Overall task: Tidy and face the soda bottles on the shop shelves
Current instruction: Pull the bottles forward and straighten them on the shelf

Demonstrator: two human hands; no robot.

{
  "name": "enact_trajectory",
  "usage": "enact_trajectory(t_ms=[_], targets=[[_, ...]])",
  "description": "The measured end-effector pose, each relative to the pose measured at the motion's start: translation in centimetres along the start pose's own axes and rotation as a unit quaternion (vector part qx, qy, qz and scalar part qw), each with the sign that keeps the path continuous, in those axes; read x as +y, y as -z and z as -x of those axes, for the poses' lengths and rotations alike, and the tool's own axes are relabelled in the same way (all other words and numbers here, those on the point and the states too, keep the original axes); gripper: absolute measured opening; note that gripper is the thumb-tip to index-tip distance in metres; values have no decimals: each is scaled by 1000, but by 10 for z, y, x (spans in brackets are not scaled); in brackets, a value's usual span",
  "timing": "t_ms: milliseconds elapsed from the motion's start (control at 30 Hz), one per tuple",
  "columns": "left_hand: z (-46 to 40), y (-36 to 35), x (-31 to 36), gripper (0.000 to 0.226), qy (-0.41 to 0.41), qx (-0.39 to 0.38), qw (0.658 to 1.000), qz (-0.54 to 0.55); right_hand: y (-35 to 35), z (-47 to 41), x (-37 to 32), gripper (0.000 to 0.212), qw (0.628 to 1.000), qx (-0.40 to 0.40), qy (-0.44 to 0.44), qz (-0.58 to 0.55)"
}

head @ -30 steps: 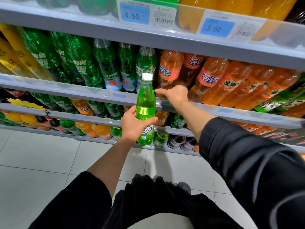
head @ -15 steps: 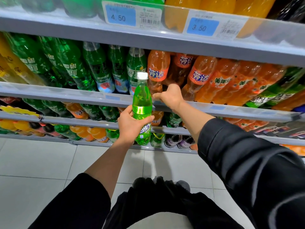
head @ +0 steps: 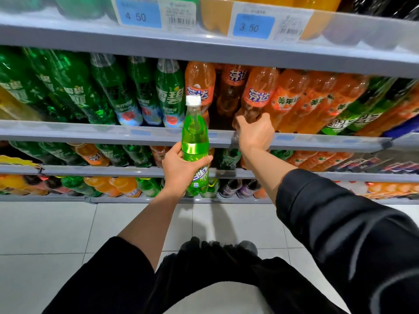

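My left hand (head: 181, 171) grips a light green soda bottle (head: 195, 141) with a white cap, held upright in front of the middle shelf rail (head: 113, 134). My right hand (head: 255, 132) holds the base of an orange soda bottle (head: 258, 94) with a blue and orange label on that shelf. Left of it is a dark gap (head: 221, 118), then another orange bottle (head: 199, 82). Green bottles (head: 170, 91) fill the shelf's left half.
More orange bottles (head: 301, 100) and green ones (head: 353, 114) stand to the right. The upper shelf rail (head: 204, 48) carries blue price tags reading 4.50 and 3.50. Lower shelves (head: 113, 171) hold mixed bottles. White floor tiles (head: 45, 234) lie below.
My right hand has moved right along the shelf from one orange bottle's base to another's. The green bottle in my left hand stays upright in about the same place.
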State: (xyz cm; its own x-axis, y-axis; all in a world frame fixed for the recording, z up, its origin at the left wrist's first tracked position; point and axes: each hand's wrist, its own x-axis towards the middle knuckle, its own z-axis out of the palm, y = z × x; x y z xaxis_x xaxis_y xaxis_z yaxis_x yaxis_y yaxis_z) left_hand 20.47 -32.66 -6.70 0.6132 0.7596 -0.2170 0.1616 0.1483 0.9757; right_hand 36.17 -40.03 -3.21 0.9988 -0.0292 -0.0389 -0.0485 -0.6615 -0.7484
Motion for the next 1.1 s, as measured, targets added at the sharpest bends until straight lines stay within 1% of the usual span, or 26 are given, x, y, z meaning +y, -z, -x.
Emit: enact_trajectory(t_ms=[133,200,267,367,467,600,800,867,933,967,1033,1100], targets=[[1,8,-2,43,2,7,1000,-4,-5,-8,-13,32,997,5,-77,-32],[1,12,-2,44,4,14,1000,-6,-8,-12,-14,29,996,3,-85,-38],[2,16,-3,44,7,20,1000,-10,-10,-10,-14,30,997,-1,-72,-33],[2,18,-5,44,9,25,1000,-9,-15,2,-13,32,999,-17,-26,-18],[3,15,-3,44,6,26,1000,-9,-23,13,-17,35,999,-50,13,-5],[3,10,-2,44,-2,31,1000,-4,-27,12,-20,43,996,-81,22,-21],[6,-4,-3,43,-10,26,1000,1,-14,1,2,49,985,-155,80,-9],[8,-12,-3,42,-12,21,1000,-5,-2,0,14,42,986,-137,95,-5],[10,-21,-3,42,-12,13,1000,-5,13,-1,26,29,994,-78,75,0],[11,-25,-2,41,-10,10,1000,-4,21,-2,31,28,997,-44,56,-2],[12,-33,-2,41,-10,3,1000,-7,34,-7,39,35,1000,7,20,-15],[13,-40,-2,41,-10,-4,1000,-10,42,-16,42,51,1000,23,0,-8]])
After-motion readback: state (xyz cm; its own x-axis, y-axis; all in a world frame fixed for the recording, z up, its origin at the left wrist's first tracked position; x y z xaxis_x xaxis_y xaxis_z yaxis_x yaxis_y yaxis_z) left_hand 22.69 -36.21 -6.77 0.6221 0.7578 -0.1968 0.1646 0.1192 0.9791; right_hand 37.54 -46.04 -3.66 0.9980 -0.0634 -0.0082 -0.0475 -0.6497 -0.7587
